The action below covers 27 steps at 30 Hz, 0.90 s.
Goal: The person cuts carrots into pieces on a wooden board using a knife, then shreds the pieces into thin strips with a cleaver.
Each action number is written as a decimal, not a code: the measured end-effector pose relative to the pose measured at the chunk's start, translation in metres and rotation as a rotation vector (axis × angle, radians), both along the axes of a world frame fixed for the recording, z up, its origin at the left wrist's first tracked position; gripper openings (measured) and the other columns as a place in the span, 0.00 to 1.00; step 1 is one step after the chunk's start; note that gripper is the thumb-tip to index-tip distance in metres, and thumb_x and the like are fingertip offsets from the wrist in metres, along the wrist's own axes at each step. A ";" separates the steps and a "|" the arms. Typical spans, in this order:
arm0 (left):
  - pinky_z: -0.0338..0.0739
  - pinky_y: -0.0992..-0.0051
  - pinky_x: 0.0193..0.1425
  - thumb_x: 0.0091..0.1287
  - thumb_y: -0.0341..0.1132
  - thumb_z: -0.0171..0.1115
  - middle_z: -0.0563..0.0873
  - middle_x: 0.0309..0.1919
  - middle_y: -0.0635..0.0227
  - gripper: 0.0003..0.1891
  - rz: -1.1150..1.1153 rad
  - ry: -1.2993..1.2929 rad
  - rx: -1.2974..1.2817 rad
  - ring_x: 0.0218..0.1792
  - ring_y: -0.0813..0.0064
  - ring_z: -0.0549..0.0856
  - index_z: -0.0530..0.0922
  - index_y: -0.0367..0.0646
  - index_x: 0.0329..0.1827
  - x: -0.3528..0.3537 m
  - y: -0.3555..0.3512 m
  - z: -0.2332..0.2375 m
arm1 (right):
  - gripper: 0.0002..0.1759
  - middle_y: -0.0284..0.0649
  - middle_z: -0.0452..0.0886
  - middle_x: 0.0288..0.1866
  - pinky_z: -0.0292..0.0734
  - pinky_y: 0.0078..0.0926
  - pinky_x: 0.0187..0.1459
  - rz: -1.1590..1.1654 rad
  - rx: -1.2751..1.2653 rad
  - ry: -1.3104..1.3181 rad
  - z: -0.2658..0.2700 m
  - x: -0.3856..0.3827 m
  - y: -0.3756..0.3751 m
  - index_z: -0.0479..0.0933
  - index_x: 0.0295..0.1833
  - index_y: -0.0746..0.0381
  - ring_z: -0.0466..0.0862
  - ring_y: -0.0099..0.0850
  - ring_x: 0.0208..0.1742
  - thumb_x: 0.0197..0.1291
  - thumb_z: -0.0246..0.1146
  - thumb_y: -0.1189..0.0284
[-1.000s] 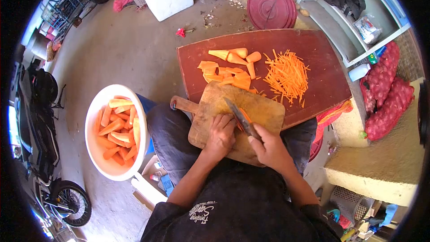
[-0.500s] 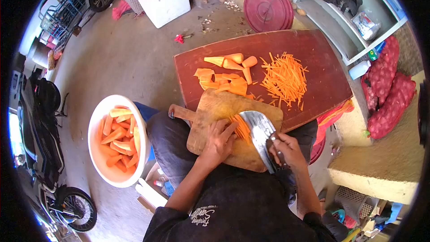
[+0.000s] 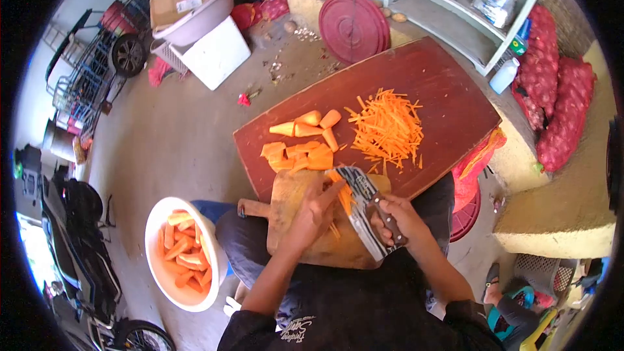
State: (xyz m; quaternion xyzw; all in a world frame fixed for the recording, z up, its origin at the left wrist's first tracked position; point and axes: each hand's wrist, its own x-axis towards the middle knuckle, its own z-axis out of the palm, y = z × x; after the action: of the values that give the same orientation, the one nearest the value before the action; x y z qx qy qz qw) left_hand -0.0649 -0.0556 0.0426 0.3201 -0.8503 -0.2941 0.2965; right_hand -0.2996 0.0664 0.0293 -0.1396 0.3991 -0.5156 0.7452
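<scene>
My right hand (image 3: 398, 220) grips the brown handle of a wide-bladed cleaver (image 3: 359, 188), its blade tilted over the wooden cutting board (image 3: 286, 188). My left hand (image 3: 313, 213) has its fingers bent against a small bunch of cut carrot strips (image 3: 342, 196), pressing them to the blade's left side. A few loose strips lie on the board below. Beyond the board, a pile of carrot sticks (image 3: 388, 129) rests on a red-brown tabletop (image 3: 448, 91). To its left sit carrot slices (image 3: 296, 155) and peeled carrot chunks (image 3: 305, 123).
A white tub (image 3: 153, 240) of peeled carrots stands at my left. Farther left is a motorcycle (image 3: 75, 240). Red mesh sacks (image 3: 567, 114) lean at the right near a grey shelf (image 3: 435, 23). A round red lid (image 3: 354, 29) stands behind the table. A person's foot (image 3: 493, 283) shows at lower right.
The view has turned and shifted. The cleaver has swung flatter against the carrot strips, and both hands have moved toward the board's far edge with the strips between them.
</scene>
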 end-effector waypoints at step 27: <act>0.84 0.52 0.51 0.66 0.19 0.69 0.91 0.46 0.49 0.17 0.083 0.075 -0.190 0.46 0.46 0.90 0.88 0.33 0.58 -0.031 -0.050 -0.005 | 0.13 0.32 0.81 0.29 0.71 0.22 0.23 -0.007 -0.119 0.573 0.046 -0.051 0.021 0.83 0.54 0.63 0.77 0.19 0.20 0.83 0.62 0.64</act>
State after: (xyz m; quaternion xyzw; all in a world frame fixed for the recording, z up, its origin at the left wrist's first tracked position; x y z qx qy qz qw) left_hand -0.0958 -0.1055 0.0378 0.3145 -0.8487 -0.2114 0.3689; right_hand -0.3506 0.0870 0.0752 -0.3217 0.5629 -0.4801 0.5909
